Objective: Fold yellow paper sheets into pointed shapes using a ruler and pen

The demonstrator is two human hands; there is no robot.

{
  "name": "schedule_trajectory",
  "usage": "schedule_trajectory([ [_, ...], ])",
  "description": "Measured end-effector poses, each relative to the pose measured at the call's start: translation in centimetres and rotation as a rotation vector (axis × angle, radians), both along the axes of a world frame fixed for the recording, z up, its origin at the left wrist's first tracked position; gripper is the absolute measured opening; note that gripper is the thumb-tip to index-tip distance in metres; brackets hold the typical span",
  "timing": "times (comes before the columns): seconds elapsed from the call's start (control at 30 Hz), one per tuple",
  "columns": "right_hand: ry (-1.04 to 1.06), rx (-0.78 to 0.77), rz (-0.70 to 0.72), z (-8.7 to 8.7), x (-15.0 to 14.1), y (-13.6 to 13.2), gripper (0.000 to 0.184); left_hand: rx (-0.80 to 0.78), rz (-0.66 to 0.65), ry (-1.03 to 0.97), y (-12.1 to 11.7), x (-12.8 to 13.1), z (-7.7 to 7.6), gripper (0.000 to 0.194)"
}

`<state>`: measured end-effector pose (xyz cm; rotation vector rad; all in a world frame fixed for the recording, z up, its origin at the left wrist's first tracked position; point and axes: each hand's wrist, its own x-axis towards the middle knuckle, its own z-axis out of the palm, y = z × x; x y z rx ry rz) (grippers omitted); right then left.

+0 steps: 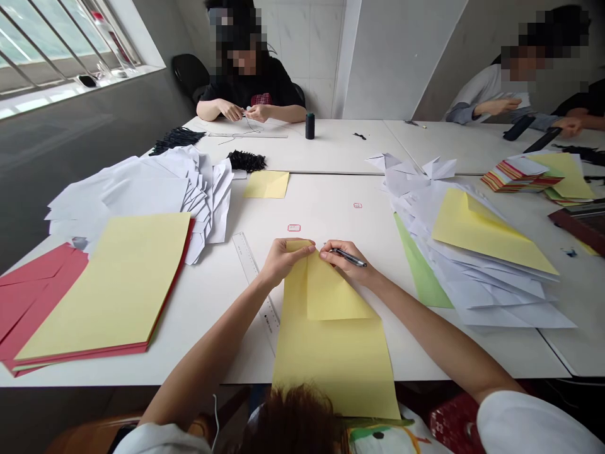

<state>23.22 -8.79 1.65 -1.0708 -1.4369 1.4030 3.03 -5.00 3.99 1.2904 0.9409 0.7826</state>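
Observation:
A sheet of pale yellow paper (331,353) lies on the white table (227,302) right in front of me, its upper part folded down into a flap. My left hand (283,260) grips the top corner of the fold between thumb and fingers. My right hand (343,260) is close beside it, with its fingers against the paper's edge and a black pen (348,257) held in them. A clear plastic ruler (253,280) lies just left of the sheet, partly under my left forearm.
To the left sit a stack of yellow and red sheets (104,290) and a pile of folded white paper (151,195). To the right is a heap of white and yellow sheets (477,258). Co-workers (250,88) sit across the table, with black thread spool (309,126) nearby.

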Motion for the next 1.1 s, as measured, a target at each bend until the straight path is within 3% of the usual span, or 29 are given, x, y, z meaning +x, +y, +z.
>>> schedule_trajectory([
  [0.2, -0.037, 0.039, 0.000, -0.08, -0.38, -0.09, 0.028, 0.000, 0.025, 0.033, -0.16, -0.04, 0.60, 0.031],
  [0.67, -0.053, 0.067, 0.007, 0.21, -0.44, -0.33, 0.029, 0.017, 0.076, 0.060, -0.08, -0.18, 0.33, 0.037],
  [0.93, -0.057, 0.061, 0.008, -0.12, -0.58, -0.03, 0.030, 0.036, -0.033, 0.079, -0.06, -0.51, 0.12, 0.033],
  [1.1, -0.072, 0.094, 0.017, 0.53, -0.77, 0.07, 0.035, 0.068, -0.045, 0.070, -0.24, -0.28, 0.24, 0.031],
])
